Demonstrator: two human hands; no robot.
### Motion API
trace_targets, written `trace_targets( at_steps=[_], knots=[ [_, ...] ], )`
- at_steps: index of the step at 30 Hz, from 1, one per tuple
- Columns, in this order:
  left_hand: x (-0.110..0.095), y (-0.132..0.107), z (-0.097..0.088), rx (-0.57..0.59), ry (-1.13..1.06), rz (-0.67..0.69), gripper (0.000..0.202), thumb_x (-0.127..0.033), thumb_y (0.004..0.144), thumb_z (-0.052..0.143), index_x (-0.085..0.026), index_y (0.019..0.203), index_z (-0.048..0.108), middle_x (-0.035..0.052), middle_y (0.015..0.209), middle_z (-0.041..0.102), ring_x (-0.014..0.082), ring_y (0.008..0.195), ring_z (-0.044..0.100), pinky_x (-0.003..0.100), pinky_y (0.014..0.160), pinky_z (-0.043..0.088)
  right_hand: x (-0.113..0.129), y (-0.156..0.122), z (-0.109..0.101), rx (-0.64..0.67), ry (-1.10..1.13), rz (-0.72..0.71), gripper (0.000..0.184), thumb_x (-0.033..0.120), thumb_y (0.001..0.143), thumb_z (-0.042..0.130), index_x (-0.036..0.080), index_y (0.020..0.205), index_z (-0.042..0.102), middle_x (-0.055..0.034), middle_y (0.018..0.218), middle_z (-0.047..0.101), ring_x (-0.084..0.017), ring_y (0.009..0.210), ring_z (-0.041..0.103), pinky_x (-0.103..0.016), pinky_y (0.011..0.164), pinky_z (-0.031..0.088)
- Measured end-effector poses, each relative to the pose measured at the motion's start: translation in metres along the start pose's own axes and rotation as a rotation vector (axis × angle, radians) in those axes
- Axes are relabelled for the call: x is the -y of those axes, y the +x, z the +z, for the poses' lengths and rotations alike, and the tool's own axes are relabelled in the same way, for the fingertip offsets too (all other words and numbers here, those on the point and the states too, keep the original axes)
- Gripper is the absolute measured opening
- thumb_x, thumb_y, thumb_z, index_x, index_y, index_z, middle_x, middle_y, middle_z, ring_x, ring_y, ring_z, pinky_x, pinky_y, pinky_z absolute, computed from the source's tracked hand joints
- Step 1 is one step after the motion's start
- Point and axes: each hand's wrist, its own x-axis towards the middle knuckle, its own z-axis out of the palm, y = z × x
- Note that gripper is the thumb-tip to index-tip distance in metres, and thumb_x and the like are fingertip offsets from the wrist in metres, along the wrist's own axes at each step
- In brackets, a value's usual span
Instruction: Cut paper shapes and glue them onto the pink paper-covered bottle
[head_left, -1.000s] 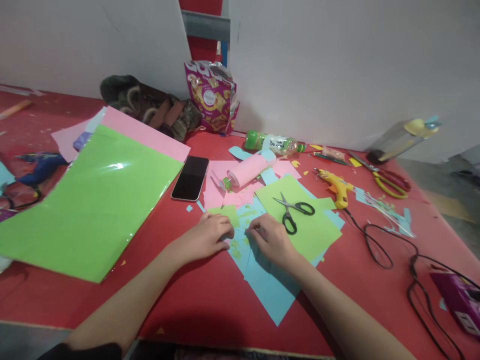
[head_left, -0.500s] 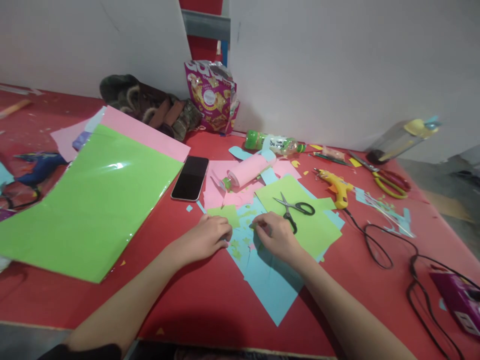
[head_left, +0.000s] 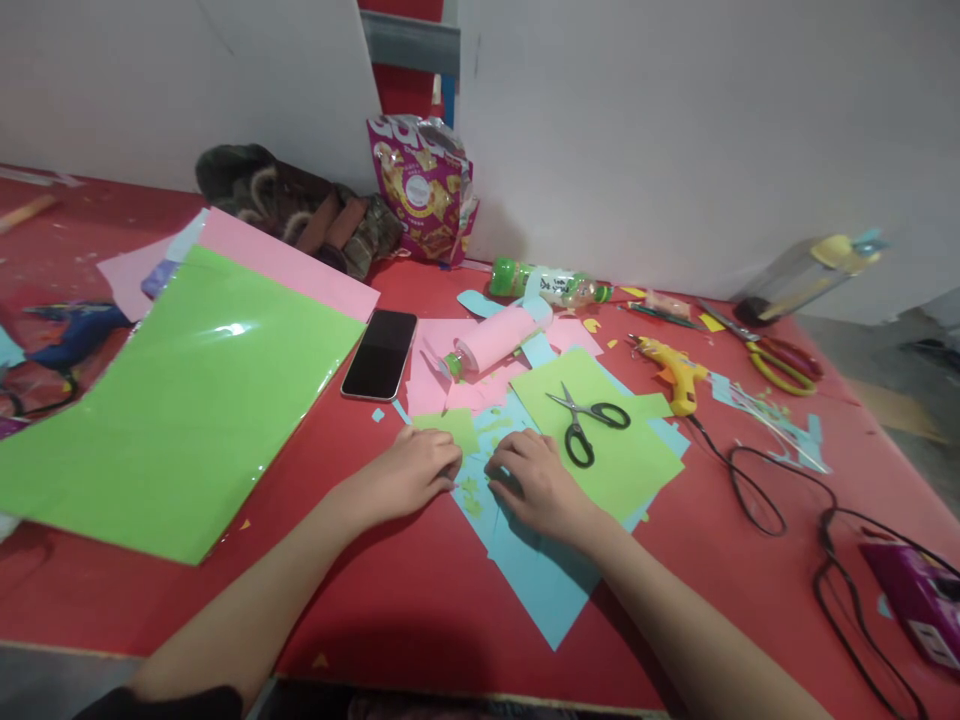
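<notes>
My left hand rests with its fingers curled in at the left edge of the blue paper. Whatever those fingers may hold is hidden. Opposite it, my right hand is bent over the same paper, thumb and fingertips close together; anything between them is too small to make out. Small green paper scraps lie between the two hands. Just beyond the right hand, black-handled scissors lie with blades apart on a green sheet. A pink paper-wrapped bottle lies behind the hands.
A phone and a large green sheet in clear wrap lie left. To the right are a yellow glue gun, its black cord and red-and-yellow-handled scissors. A green-capped bottle and snack bag are at the wall.
My right hand has shifted slightly left, closer to my left hand, uncovering more of the scissors' lower handle. My left hand has stayed nearly still.
</notes>
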Motion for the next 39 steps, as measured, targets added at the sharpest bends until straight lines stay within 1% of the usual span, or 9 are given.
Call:
trace_targets(
  at_steps=[7,13,19,23,26,29,34,36,39],
  knots=[
    [0.005,0.000,-0.007,-0.042,0.009,-0.062,0.009,-0.019,0.077,0.046,-0.016,0.069,0.049,-0.0009,0.075,0.052,0.0148,0.077,0.047,0.031,0.072,0.027,0.002,0.000,0.000,0.038,0.023,0.028,0.006,0.013,0.076,0.052,0.016,0.076,0.056,-0.0050,0.083,0.055,-0.018,0.081,0.044,-0.031,0.069,0.029],
    [0.007,0.000,-0.005,-0.029,-0.001,-0.044,0.007,-0.019,0.076,0.047,-0.017,0.070,0.049,-0.0012,0.075,0.052,0.0152,0.078,0.048,0.030,0.073,0.027,0.002,0.001,0.000,0.059,0.025,0.091,0.008,0.014,0.072,0.057,0.017,0.079,0.055,-0.0065,0.086,0.056,-0.020,0.082,0.045,-0.033,0.069,0.029],
    [0.005,0.001,-0.003,-0.040,0.005,-0.043,0.007,-0.023,0.076,0.050,-0.017,0.072,0.049,-0.0007,0.079,0.053,0.0165,0.082,0.048,0.032,0.076,0.027,0.002,0.001,0.001,0.025,0.081,0.094,0.009,0.011,0.070,0.059,0.017,0.076,0.056,-0.0059,0.083,0.056,-0.020,0.082,0.046,-0.033,0.070,0.030],
    [0.003,0.002,-0.003,-0.056,0.005,-0.039,0.009,-0.025,0.076,0.050,-0.017,0.073,0.050,-0.0006,0.080,0.052,0.0164,0.083,0.049,0.032,0.077,0.028,0.001,0.001,0.003,0.003,0.110,0.088,0.010,0.007,0.068,0.059,0.016,0.070,0.055,-0.0039,0.076,0.058,-0.018,0.077,0.049,-0.031,0.068,0.033],
    [0.001,0.003,-0.002,-0.086,0.023,-0.044,0.009,-0.025,0.077,0.049,-0.017,0.073,0.050,-0.0003,0.081,0.052,0.0162,0.082,0.048,0.032,0.077,0.028,0.000,0.002,0.006,-0.023,0.137,0.080,0.014,0.002,0.068,0.055,0.016,0.066,0.054,-0.0007,0.065,0.058,-0.014,0.067,0.050,-0.027,0.066,0.035],
    [-0.003,0.005,-0.001,-0.124,0.028,-0.025,0.011,-0.026,0.078,0.047,-0.017,0.074,0.050,0.0000,0.081,0.052,0.0164,0.083,0.048,0.033,0.077,0.028,-0.004,0.004,0.006,-0.061,0.152,0.082,0.015,0.002,0.069,0.054,0.016,0.064,0.053,0.0007,0.060,0.057,-0.012,0.062,0.051,-0.024,0.064,0.037],
    [-0.012,0.007,0.001,-0.163,0.030,0.000,0.013,-0.024,0.081,0.042,-0.017,0.077,0.052,0.0012,0.083,0.052,0.0165,0.086,0.047,0.034,0.079,0.028,-0.011,0.006,0.000,-0.097,0.152,0.083,0.010,0.005,0.071,0.054,0.014,0.071,0.055,-0.0027,0.067,0.060,-0.013,0.065,0.052,-0.023,0.062,0.039],
    [-0.017,0.007,0.002,-0.163,0.033,0.003,0.013,-0.024,0.081,0.043,-0.017,0.078,0.052,0.0016,0.083,0.052,0.0167,0.086,0.047,0.034,0.078,0.028,-0.012,0.006,-0.003,-0.077,0.147,0.066,0.013,0.002,0.071,0.053,0.014,0.072,0.057,-0.0033,0.069,0.060,-0.013,0.067,0.053,-0.023,0.063,0.038],
    [-0.024,0.010,0.005,-0.121,0.058,0.006,0.011,-0.024,0.079,0.046,-0.017,0.079,0.053,0.0029,0.084,0.052,0.0181,0.085,0.047,0.034,0.076,0.029,-0.011,0.004,-0.005,-0.019,0.133,0.030,0.015,0.002,0.069,0.054,0.016,0.073,0.059,-0.0038,0.073,0.060,-0.014,0.072,0.054,-0.025,0.065,0.038]
  ],
)
